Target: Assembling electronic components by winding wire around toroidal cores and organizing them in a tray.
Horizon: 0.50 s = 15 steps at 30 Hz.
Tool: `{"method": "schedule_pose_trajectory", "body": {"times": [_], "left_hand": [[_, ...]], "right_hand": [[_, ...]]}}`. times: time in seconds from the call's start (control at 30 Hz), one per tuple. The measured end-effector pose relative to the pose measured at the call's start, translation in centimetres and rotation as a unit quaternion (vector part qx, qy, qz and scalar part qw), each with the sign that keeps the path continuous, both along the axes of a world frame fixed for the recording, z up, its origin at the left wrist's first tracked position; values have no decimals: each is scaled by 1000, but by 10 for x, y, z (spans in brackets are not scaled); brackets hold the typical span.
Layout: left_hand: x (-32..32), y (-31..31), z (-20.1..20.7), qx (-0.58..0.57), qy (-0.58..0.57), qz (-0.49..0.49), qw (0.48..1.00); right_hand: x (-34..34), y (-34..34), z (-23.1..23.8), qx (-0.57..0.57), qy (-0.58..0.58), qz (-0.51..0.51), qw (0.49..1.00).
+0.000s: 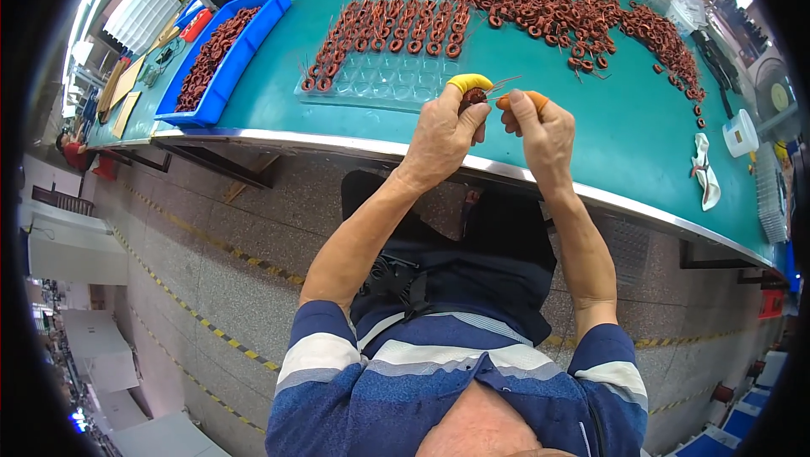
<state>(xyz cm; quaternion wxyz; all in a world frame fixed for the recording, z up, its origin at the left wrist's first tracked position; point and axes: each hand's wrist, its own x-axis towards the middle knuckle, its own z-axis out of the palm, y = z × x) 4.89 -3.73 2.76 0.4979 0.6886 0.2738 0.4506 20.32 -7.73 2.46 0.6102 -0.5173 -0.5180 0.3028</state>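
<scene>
Over the table's front edge, my left hand (439,143) pinches a small red-brown wire-wound ring coil (474,98) between thumb and fingers. A yellow finger cot covers one of its fingertips. Thin wire leads (508,82) stick out from the coil toward the right. My right hand (548,138), with an orange finger cot, is closed at those leads, thumb against finger; its exact grip on the wire is too small to make out. Just beyond my left hand lies a clear plastic tray (337,96), with rows of similar coils standing in its far part, leads upward.
A large heap of ring coils (553,1) spreads across the green table (607,128), trailing off rightward. At left stands a blue bin (228,90) of coils. A white cloth (705,174) and a white tub (741,134) are at right.
</scene>
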Motion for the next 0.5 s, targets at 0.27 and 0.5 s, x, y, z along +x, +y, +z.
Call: {"method": "schedule_pose_trajectory", "body": {"times": [0.27, 0.5], "left_hand": [[-10, 5, -6, -213, -96, -141, 962], [-6, 10, -18, -118, -5, -140, 983]], "right_hand": [[0, 2, -2, 41, 21, -22, 999], [19, 3, -14, -75, 105, 89, 988]]}}
